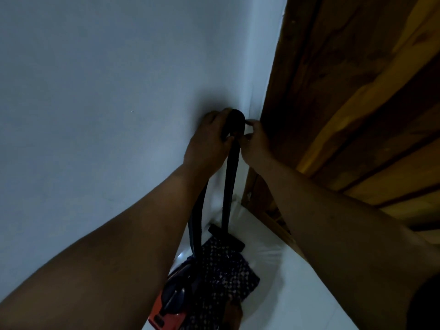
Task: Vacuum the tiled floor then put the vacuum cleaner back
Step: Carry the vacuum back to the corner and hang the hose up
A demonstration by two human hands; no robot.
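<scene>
The vacuum cleaner stands upright in the corner where the pale wall meets the wooden door frame. Its black hose loops up to a bend near the wall and runs down to the floor head. The red and black vacuum body shows at the bottom, partly behind my left forearm. My left hand grips the top bend of the hose from the left. My right hand pinches the hose from the right, fingertips at the bend. A dark patterned mat lies on the white tiled floor under the head.
A wooden door and its frame fill the right side. The pale wall fills the left. The light is dim and the corner is narrow.
</scene>
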